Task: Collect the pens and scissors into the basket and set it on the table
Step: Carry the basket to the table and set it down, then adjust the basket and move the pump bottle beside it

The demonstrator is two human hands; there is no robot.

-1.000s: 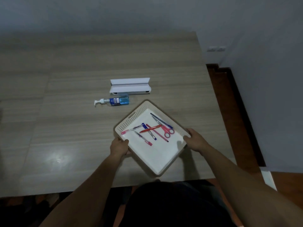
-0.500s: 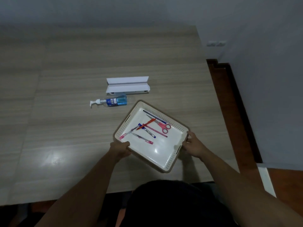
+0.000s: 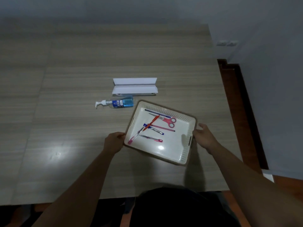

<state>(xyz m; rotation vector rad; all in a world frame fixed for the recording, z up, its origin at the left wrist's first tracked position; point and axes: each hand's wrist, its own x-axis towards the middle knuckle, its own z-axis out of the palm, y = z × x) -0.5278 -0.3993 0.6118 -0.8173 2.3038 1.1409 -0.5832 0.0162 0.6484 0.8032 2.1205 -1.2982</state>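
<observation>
I am holding the white basket [image 3: 188, 126] low over the tabletop [image 3: 73, 128], left hand [image 3: 114, 142] gripping its left rim, right hand [image 3: 204, 136] loosely on its right side. The pens [image 3: 156, 131] and pink scissors [image 3: 168, 120] are lying loose inside. If I am tipping it while setting it down, they could be sliding out, or a corner could be bumping the blue pump bottle [image 3: 117, 103] just beside it.

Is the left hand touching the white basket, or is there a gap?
Touching. The head view shows the left hand with its fingers curled onto the left rim of the basket, no gap visible between them.
</observation>
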